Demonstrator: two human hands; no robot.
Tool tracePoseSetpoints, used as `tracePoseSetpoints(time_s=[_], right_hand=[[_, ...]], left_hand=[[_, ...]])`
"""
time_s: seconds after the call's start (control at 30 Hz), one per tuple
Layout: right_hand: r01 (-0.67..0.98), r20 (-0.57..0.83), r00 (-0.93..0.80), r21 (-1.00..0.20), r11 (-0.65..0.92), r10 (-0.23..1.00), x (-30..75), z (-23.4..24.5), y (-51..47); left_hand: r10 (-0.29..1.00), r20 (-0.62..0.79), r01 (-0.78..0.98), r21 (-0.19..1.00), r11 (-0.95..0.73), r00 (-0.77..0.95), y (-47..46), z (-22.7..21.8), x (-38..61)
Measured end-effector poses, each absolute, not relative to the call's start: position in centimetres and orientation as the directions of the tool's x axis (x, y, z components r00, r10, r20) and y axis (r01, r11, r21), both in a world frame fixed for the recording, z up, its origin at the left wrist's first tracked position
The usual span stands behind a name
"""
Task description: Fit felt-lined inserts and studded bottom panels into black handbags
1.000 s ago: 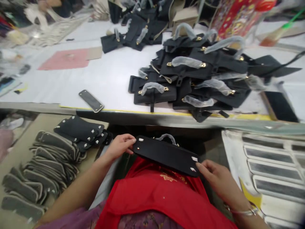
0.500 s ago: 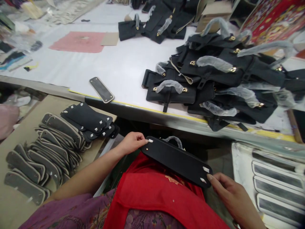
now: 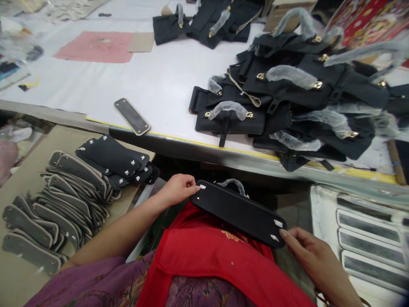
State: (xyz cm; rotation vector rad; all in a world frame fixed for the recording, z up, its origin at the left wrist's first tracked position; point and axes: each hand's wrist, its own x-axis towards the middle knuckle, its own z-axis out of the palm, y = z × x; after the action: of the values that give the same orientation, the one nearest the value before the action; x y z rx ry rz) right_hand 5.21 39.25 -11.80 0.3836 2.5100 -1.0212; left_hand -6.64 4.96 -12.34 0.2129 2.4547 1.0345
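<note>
A long black bag base panel (image 3: 238,215) with rounded ends lies tilted over my lap. Small white tape pieces sit at three of its corners, and a bare gold stud (image 3: 197,198) shows at the left end. My left hand (image 3: 180,187) pinches its upper left corner at a white tape piece (image 3: 202,186); whether the tips hold the tape or the edge, I cannot make out. At the right end, my right hand (image 3: 306,251) grips the rim between thumb and fingers. Behind the panel, a plastic-wrapped handle (image 3: 234,184) sticks up; what it joins is mostly hidden.
On the white table (image 3: 166,85) lie piled black bags (image 3: 230,121) with wrapped handles, a loose grey panel (image 3: 132,116) and a pink sheet (image 3: 96,47). Stacked grey panels (image 3: 65,204) and black panels (image 3: 110,155) cover a board at left. Framed dark strips (image 3: 370,245) lie at right.
The view has shifted slightly, so the table things sit a little higher. Both hands keep the same hold on the black base panel.
</note>
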Motion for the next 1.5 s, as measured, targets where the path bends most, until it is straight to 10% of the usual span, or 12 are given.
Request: tracePoseSetpoints(time_s=[0.23, 0.53, 1.5], right_hand=[[0.334, -0.376, -0.920, -0.613, 0.716, 0.107, 5.1, -10.9, 38.4], [0.303, -0.336, -0.936, -0.622, 0.722, 0.104, 6.0, -11.2, 39.9], [0.295, -0.296, -0.950, -0.739, 0.605, 0.102, 7.1, -12.4, 41.1]], left_hand=[[0.436, -0.282, 0.350, 0.306, 0.885, -0.855, 5.5, -9.9, -7.9], [0.885, 0.000, 0.795, 0.439, 0.418, -0.465, 18.3, -10.0, -4.0], [0.919, -0.124, 0.884, 0.254, 0.394, -0.374, 25.2, -11.5, -0.9]])
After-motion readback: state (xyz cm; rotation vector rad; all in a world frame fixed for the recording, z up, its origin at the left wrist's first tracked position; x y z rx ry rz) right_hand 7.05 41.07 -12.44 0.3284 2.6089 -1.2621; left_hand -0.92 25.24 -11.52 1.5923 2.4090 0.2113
